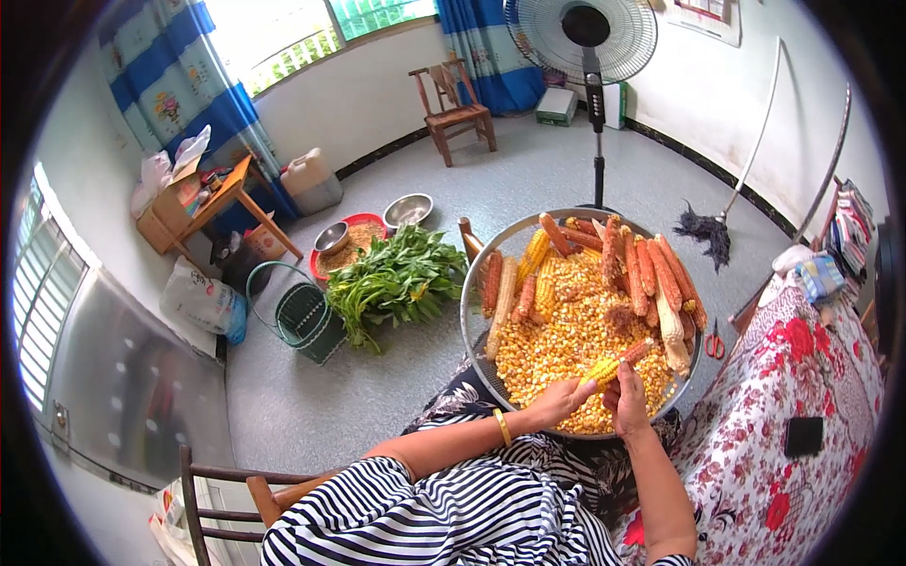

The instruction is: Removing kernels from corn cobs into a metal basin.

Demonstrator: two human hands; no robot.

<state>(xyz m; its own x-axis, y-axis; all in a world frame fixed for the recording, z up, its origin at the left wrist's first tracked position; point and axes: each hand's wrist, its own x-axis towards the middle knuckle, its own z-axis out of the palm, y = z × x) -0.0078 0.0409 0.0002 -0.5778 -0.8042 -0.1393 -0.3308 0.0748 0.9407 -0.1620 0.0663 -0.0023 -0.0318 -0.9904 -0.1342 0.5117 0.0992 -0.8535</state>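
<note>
A partly stripped corn cob (604, 374) is held above the loose kernels (538, 363) in a wide, round tray (469, 311). Its near left end is pinched by the left hand (559, 402), whose thumb is laid along it, while its side is met by the raised fingers of the right hand (627, 401); whether it is also gripped by that hand cannot be told. Bare reddish cobs (647, 268) are heaped along the tray's far right side, and a few yellow ears (534, 255) are propped farther left. Leafy greens (396, 278) are piled on the floor (293, 415) beside a green basket (304, 316). Red-handled scissors (714, 343) are seen just right of the tray, near a bed-like surface covered by a flowered cloth (769, 377).
</note>
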